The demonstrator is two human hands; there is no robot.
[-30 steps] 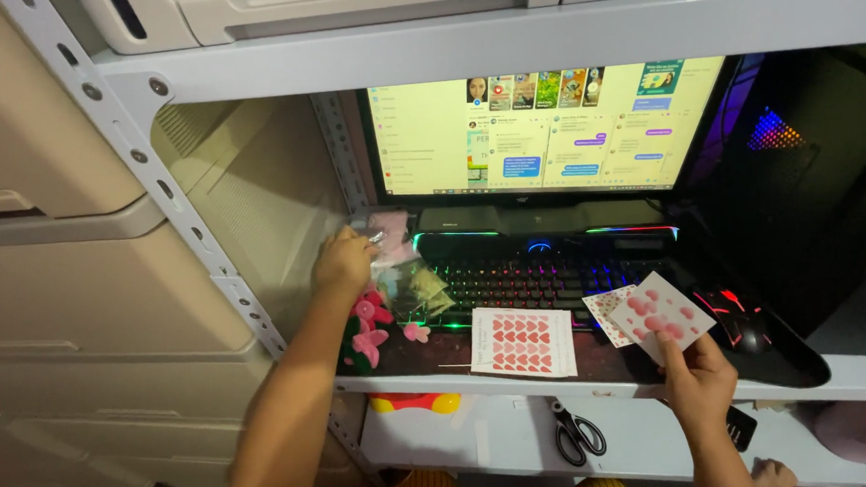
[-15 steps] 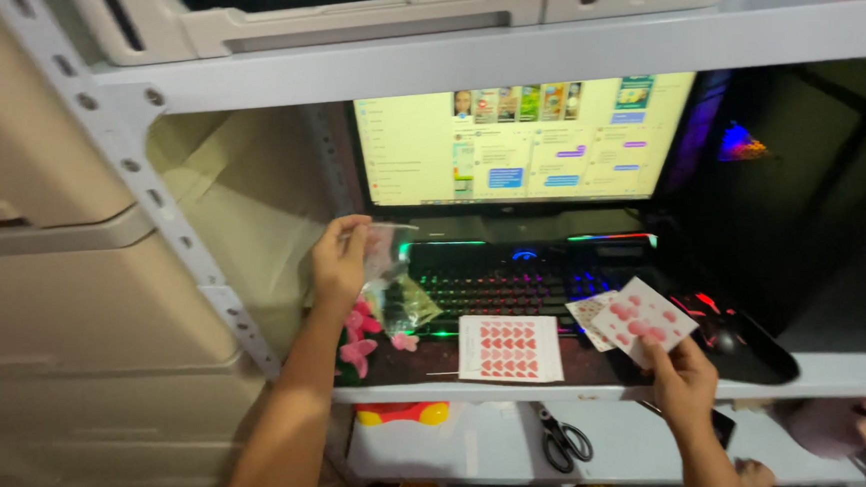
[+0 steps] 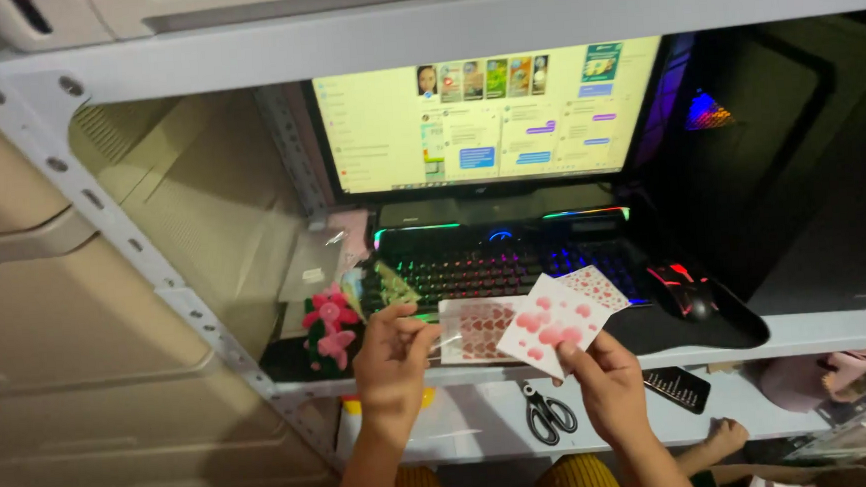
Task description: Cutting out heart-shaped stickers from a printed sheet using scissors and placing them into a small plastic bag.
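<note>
My left hand (image 3: pixel 390 361) is at the front edge of the shelf, fingers pinching the edge of a clear sleeve (image 3: pixel 436 326) that lies against a sheet of red heart stickers (image 3: pixel 475 331). My right hand (image 3: pixel 607 383) holds up two white cards with pink hearts (image 3: pixel 555 321) just right of that sheet. Both hands are in front of a rainbow-lit keyboard (image 3: pixel 499 264). Whether the sheet is inside the sleeve I cannot tell.
A lit monitor (image 3: pixel 485 115) stands behind the keyboard. A black-and-red mouse (image 3: pixel 687 293) sits on a dark pad at right. Pink crochet flowers (image 3: pixel 328 325) lie at left. Scissors (image 3: pixel 549 412) and a black device (image 3: pixel 677 389) lie on the lower shelf. Beige drawers (image 3: pixel 47 327) fill the left.
My left hand has come back from the rear left of the shelf to the front, now pinching the clear sleeve by the sticker sheet. My right hand has kept the cards raised.
</note>
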